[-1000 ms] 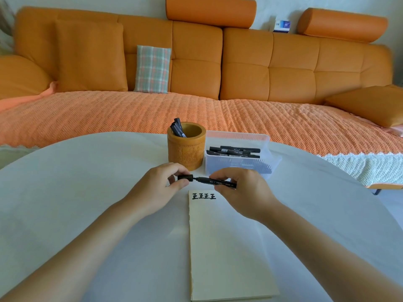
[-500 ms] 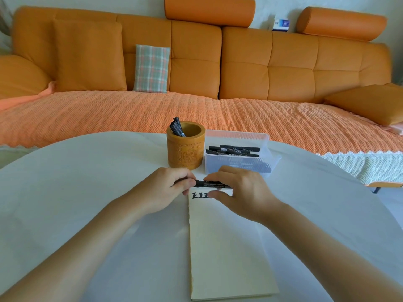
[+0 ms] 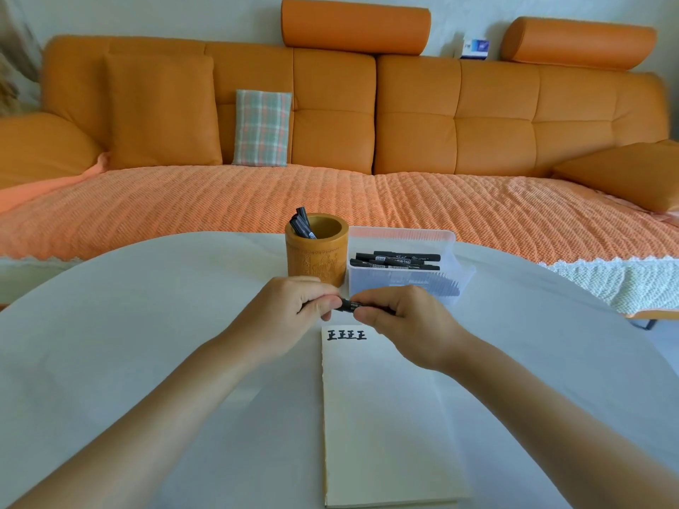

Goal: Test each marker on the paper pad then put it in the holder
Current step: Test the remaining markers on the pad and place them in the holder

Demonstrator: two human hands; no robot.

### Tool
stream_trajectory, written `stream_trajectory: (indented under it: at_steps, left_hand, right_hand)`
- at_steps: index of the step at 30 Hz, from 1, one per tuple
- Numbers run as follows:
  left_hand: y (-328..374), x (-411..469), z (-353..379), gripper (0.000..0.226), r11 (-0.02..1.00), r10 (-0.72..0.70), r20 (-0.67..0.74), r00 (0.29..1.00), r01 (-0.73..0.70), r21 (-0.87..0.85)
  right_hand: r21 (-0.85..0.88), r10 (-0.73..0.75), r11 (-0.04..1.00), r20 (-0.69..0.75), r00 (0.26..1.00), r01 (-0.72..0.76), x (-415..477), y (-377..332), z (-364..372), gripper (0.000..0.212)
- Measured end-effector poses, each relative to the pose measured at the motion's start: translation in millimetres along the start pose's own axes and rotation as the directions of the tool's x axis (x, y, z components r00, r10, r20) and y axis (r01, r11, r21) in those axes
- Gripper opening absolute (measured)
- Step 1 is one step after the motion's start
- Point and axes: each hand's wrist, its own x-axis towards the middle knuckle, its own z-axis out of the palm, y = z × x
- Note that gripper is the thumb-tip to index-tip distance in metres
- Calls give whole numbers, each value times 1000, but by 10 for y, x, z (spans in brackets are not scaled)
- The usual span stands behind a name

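Note:
A black marker (image 3: 349,306) lies level between my two hands, just above the top of the cream paper pad (image 3: 382,416). My left hand (image 3: 294,310) pinches its left end, where the cap is, and my right hand (image 3: 400,321) grips its barrel. Several black marks (image 3: 346,335) run along the pad's top edge. Behind the hands stands the bamboo holder (image 3: 318,264) with a few black markers (image 3: 302,223) leaning in it. To its right, a clear plastic box (image 3: 400,281) holds several more black markers (image 3: 398,260).
Everything sits on a round white table (image 3: 147,343). Beyond its far edge runs an orange sofa (image 3: 367,141) with a woven cover, a plaid cushion (image 3: 261,128) and orange pillows.
My hands have closed together along the marker. A second ago the cap end was apart from the barrel; now the marker is one piece between the hands. The view has tilted slightly.

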Motion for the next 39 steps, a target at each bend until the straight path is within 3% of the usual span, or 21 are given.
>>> stream_trajectory:
  at_steps: [6, 8, 11, 16, 22, 25, 29, 31, 34, 36, 39]
  left_hand:
    - [-79, 153, 73, 14, 998, -59, -139, 989, 54, -37]
    - [-206, 227, 20, 24, 999, -47, -296, 954, 52, 11]
    - [-389, 290, -10, 40, 985, -123, -455, 882, 166, 55]
    - [-498, 299, 101, 67, 954, -288, -274, 918, 299, -3]
    - [-549, 285, 84, 72, 954, -301, -226, 927, 295, -60]
    - [-555, 265, 44, 70, 963, -271, -205, 941, 261, -72]
    - [-592, 249, 5, 72, 963, -269, -167, 949, 261, -66]
    - [-596, 257, -13, 73, 955, -295, -158, 942, 288, -66]
    - [-582, 266, -38, 73, 953, -302, -152, 941, 296, -66]
    - [-558, 269, -49, 72, 953, -304, -167, 938, 299, -57]
    - [-492, 253, -41, 68, 936, -340, -276, 899, 352, -6]
  right_hand:
    - [-171, -36, 985, -121, 992, 15, 94, -3, -86, 19]
    - [-162, -28, 987, -188, 982, -3, 154, -24, -144, 18]
    - [-20, 48, 998, -290, 956, -57, 357, -127, -276, 12]
    - [-18, 45, 998, -466, 884, -60, 997, -355, -483, 18]
    - [-93, -17, 995, -426, 904, -25, 1525, -501, -254, 21]
    - [-181, 45, 977, -329, 943, -110, 1613, -487, -146, 20]
    - [-595, 100, 785, -153, 983, -172, 1632, -386, -64, 16]
    - [-665, 112, 731, -105, 988, -154, 1627, -380, -49, 21]
    - [-651, 153, 750, -1, 988, -116, 1624, -421, -91, 27]
    - [-537, 161, 835, 33, 986, -118, 1599, -465, -163, 31]
    - [-381, 94, 916, -93, 991, -123, 1506, -376, -359, 31]
